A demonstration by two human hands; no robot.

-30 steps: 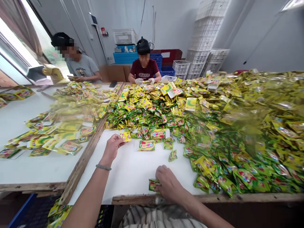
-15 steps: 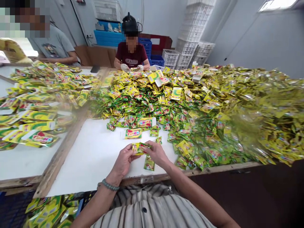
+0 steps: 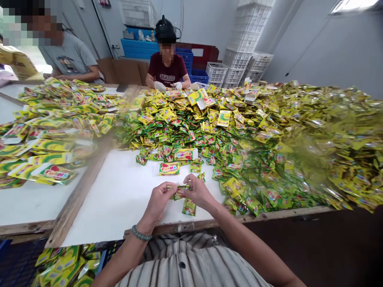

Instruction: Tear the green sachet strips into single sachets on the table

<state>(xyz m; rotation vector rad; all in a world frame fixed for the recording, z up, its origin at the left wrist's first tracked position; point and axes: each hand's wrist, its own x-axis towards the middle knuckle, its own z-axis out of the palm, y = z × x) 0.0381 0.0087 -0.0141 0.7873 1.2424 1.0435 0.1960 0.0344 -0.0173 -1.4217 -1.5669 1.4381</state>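
Note:
Over the white tabletop near its front edge, my left hand [image 3: 157,203] and my right hand [image 3: 197,192] face each other. Both are closed in a pinch on a small green candy packet [image 3: 180,193] with red print, whose ends are partly covered by my fingers. Just below my right fingers lies another green packet [image 3: 189,208], flat on the table. Beyond my hands rests a yellow-green printed box [image 3: 169,169] with colourful lettering, and behind it a similar box [image 3: 185,154] with a white end.
A large heap of green and yellow packets [image 3: 269,159] spreads across the middle and right. Left of the wooden divider [image 3: 80,191] lie many flat yellow packs [image 3: 50,145]. Below the table, a blue crate [image 3: 14,259] stands beside more packs. Two people sit across the table.
The yellow piece visible between my hands is no longer seen; a green packet shows there now. My hands have shifted slightly. Across the table, the gloved hands have lowered and come apart from a pack.

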